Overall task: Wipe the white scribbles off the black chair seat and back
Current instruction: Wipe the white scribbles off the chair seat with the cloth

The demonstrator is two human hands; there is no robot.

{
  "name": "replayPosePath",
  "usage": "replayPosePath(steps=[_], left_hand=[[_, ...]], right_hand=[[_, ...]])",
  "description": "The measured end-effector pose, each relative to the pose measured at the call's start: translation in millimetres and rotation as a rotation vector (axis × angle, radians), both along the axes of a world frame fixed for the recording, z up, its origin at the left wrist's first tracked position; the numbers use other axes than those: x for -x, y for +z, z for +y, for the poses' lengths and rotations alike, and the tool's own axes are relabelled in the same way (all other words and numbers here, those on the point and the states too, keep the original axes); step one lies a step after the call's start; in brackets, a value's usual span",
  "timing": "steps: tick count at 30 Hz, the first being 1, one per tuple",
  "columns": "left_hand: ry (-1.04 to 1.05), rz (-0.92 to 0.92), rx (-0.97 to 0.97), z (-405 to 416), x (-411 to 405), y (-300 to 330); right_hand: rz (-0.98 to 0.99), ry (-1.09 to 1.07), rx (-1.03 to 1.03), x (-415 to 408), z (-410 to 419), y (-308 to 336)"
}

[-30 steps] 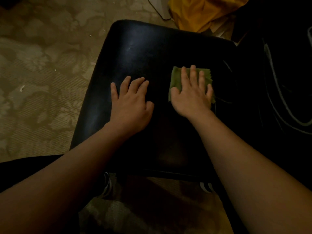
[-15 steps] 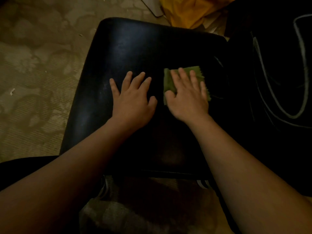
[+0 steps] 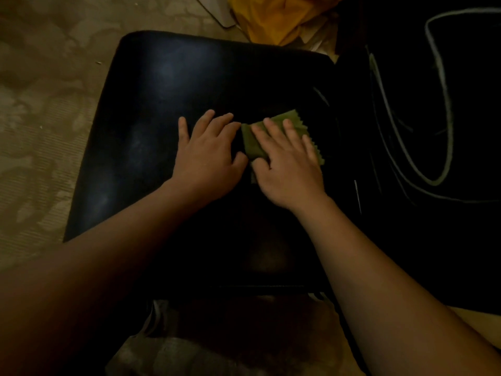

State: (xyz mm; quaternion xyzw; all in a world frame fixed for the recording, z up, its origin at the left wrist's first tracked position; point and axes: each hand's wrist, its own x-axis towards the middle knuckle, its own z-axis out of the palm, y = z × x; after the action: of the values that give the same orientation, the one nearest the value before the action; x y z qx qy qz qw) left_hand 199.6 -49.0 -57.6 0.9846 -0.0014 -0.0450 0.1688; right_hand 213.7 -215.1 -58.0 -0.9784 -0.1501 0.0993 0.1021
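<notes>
Two hands lie flat on the black chair seat [image 3: 168, 109]. The right hand [image 3: 287, 164] presses the green cloth [image 3: 252, 142] and has slid it left, beside the left hand [image 3: 208, 156]. White scribbles [image 3: 444, 104] remain on the chair back [image 3: 477, 77].

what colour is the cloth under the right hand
Olive green, with a zigzag-cut edge: the small olive-green cloth shows best in the head view.
</notes>
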Motion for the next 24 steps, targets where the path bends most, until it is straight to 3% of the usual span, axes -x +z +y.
replayPosePath(steps=[10, 16, 20, 24], left_hand=[[-0.028, 0.001, 0.017, -1, -1, -2], [-0.047, 0.023, -0.027, -10, -4, -3], [-0.053, 0.025, -0.037, -10, -2, -4], [-0.054, 0.019, -0.055, -9, 0, -5]], right_hand=[[0.080, -0.503, 0.001, -46, -28, 2], [-0.006, -0.066, 0.039, -44, 8, -2], [0.013, -0.118, 0.014, -67, 3, -3], [0.041, -0.389, -0.027, -94, -14, -1]])
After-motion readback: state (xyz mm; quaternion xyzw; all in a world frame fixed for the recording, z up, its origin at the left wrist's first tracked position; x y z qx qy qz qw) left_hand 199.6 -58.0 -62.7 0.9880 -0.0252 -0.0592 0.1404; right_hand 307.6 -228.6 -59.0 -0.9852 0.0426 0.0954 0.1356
